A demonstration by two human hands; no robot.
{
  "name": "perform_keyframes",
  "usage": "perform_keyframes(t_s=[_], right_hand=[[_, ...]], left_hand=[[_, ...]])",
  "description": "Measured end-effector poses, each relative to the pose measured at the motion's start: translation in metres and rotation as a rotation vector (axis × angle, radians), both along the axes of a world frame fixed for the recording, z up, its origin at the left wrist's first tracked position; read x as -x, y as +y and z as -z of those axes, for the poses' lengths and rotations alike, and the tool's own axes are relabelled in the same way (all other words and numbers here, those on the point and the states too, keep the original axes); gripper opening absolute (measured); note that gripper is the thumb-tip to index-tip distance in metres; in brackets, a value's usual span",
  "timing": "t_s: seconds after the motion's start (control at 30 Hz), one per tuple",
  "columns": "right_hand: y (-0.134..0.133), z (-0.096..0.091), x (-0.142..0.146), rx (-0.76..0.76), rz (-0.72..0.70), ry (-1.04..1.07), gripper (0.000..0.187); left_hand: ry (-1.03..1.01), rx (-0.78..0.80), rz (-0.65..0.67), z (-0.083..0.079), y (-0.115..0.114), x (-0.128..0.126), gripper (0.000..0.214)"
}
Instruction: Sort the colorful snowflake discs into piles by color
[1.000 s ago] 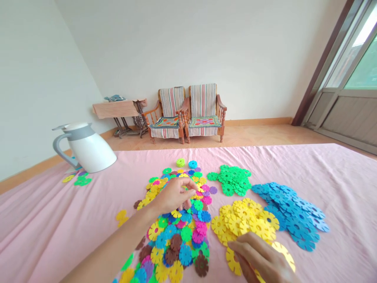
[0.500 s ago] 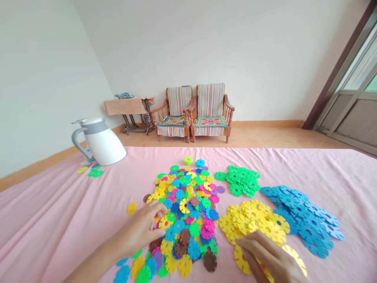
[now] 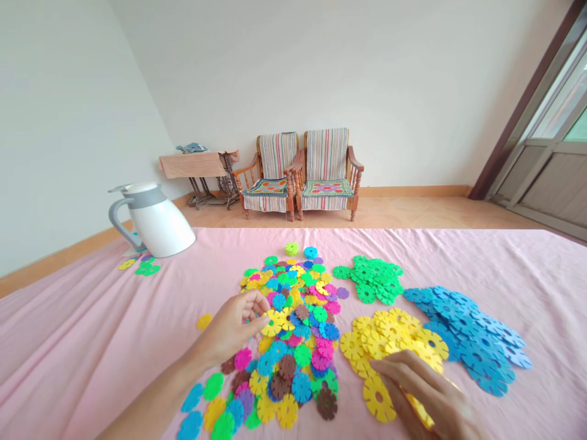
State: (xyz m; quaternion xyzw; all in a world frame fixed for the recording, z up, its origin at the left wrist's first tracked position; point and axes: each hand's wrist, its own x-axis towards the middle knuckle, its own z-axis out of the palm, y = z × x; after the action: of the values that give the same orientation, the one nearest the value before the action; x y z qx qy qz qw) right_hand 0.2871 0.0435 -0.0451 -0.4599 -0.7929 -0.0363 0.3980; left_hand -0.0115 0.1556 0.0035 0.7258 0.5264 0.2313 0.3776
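A pile of mixed-colour plastic flower discs point(image 3: 293, 330) lies in the middle of the pink cloth point(image 3: 92, 342). My left hand point(image 3: 233, 327) hovers at the pile's left edge, pinching a yellow disc point(image 3: 272, 322) between thumb and fingers. My right hand point(image 3: 426, 397) rests flat, fingers stretched, on the near edge of the yellow disc pile point(image 3: 394, 342). Sorted piles of green discs point(image 3: 371, 280) and blue discs point(image 3: 468, 336) lie to the right.
A white jug with a grey handle point(image 3: 153, 220) stands at the far left of the cloth, a few loose discs point(image 3: 140, 266) beside it. Two striped wooden armchairs point(image 3: 302, 174) and a small table point(image 3: 199, 168) stand by the far wall.
My left hand pulled back from the far part of the mixed pile to its left edge, then lifted a yellow disc. My right hand stayed on the yellow pile.
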Motion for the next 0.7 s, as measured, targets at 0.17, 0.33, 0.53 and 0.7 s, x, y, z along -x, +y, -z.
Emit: perform_keyframes(t_s=[0.17, 0.33, 0.53, 0.7], right_hand=[[-0.001, -0.007, -0.014, 0.008, 0.108, 0.034, 0.020], [0.001, -0.005, -0.025, 0.054, 0.141, 0.049, 0.021], [0.000, -0.002, -0.030, 0.038, 0.153, 0.048, 0.021], [-0.001, 0.006, -0.033, 0.030, 0.140, -0.009, 0.020]], left_hand=[[-0.068, 0.209, 0.194, 0.002, -0.012, -0.068, 0.015], [-0.154, 0.198, 0.359, 0.004, -0.018, -0.120, 0.017], [0.050, -0.128, 0.372, -0.014, -0.027, -0.086, 0.019], [0.346, -0.252, 0.338, -0.004, -0.059, -0.004, 0.038]])
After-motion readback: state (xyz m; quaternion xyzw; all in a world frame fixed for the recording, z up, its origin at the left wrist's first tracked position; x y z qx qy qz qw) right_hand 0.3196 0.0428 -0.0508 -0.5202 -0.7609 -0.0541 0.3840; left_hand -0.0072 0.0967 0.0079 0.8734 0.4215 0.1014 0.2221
